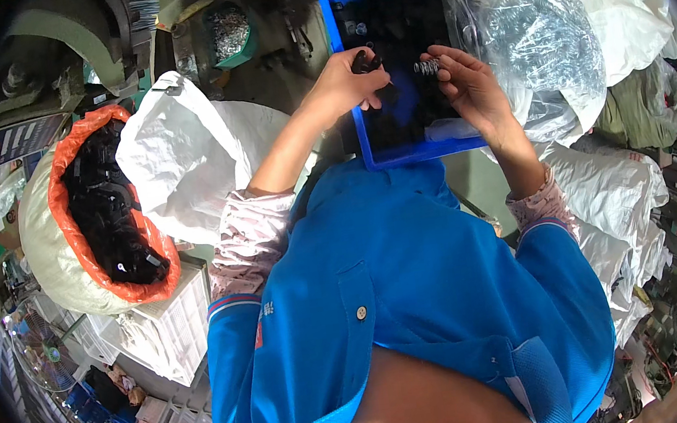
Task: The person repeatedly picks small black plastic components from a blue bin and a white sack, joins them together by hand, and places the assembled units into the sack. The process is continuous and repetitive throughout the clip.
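Note:
My left hand point(346, 84) is closed around a small black plastic part point(365, 63), held over the blue bin point(364, 142). The bin is full of similar black parts. My right hand point(468, 85) pinches a small metal coil spring point(427, 67) between thumb and fingers, a short gap right of the black part. Both hands hover above the bin's middle. My blue shirt fills the lower centre of the view.
A clear plastic bag point(542, 43) of small metal pieces lies right of the bin. An orange-lined sack point(105, 206) of black parts sits on a white crate point(171, 329) at left. White sacks point(179, 155) crowd both sides. A green machine point(80, 32) stands at the upper left.

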{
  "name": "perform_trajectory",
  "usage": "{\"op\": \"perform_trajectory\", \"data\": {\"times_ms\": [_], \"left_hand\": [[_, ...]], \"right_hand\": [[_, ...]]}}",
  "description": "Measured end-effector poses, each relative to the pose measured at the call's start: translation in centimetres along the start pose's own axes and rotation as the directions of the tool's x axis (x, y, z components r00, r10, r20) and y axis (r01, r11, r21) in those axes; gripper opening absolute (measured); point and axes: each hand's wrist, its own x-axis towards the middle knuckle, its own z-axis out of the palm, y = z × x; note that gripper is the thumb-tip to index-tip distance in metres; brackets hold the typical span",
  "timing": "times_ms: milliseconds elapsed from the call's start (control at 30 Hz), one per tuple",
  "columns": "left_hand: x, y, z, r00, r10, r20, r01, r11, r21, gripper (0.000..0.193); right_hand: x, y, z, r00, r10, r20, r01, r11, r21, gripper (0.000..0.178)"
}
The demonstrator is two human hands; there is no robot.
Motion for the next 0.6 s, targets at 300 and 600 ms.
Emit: {"op": "perform_trajectory", "data": {"times_ms": [300, 600], "left_hand": [[-0.8, 0.5, 1.3, 1.0, -0.016, 0.025, 0.017, 0.999, -0.039, 0.02], [-0.9, -0.6, 1.5, 0.998, -0.055, -0.007, 0.055, 0.998, -0.011, 0.019]], "right_hand": [[-0.5, 1.1, 1.1, 0.988, -0.057, 0.141, 0.088, 0.972, -0.22, 0.03], [-1.5, 2.0, 2.1, 0.984, -0.072, 0.164, 0.138, 0.889, -0.436, 0.026]]}}
